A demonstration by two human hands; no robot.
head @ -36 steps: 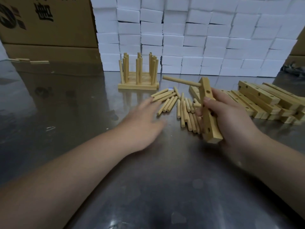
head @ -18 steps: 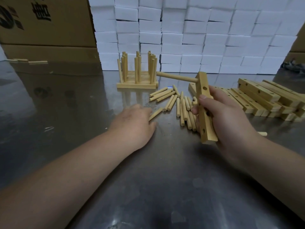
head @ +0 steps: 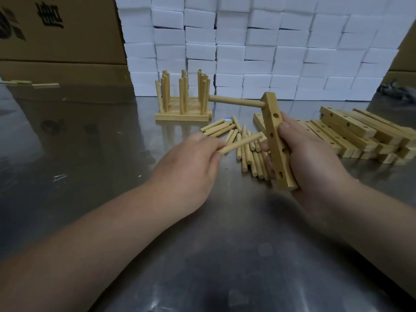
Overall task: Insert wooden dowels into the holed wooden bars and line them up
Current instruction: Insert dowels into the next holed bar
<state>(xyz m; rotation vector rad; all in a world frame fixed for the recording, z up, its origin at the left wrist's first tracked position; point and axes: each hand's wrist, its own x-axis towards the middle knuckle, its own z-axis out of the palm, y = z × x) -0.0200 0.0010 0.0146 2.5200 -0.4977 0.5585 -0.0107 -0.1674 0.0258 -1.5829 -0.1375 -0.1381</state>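
One dowel in left hand; box lettering cropped.

place: assembly or packing workshop
evidence: steel counter, wall of white boxes, cardboard cartons, piled wooden bars

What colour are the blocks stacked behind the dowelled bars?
Plain white blocks, clearest in the head view.
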